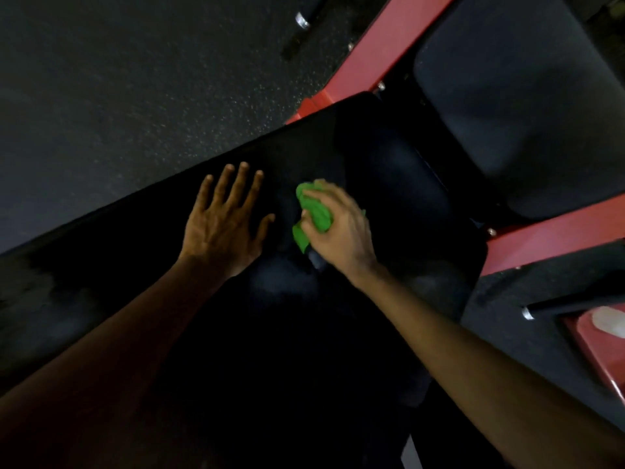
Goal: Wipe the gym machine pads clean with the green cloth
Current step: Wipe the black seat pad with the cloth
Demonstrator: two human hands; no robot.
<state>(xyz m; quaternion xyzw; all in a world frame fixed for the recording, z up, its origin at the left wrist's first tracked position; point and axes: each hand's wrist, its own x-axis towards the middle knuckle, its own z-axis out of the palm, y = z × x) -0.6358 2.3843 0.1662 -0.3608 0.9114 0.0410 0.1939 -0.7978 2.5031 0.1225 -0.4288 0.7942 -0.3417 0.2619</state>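
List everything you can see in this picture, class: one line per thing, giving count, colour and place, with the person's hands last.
near pad: one, black, centre, under both hands
green cloth: one, green, bunched on the near pad
far pad: one, dark grey, upper right
frame bars: two, red, beside the far pad
floor: one, dark speckled, upper left
left hand: one, flat on the near pad, fingers spread
right hand: one, grips the green cloth

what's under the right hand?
A bunched green cloth, gripped by the right hand against the black pad. The hand covers part of the cloth; the pad surface beneath is hidden.
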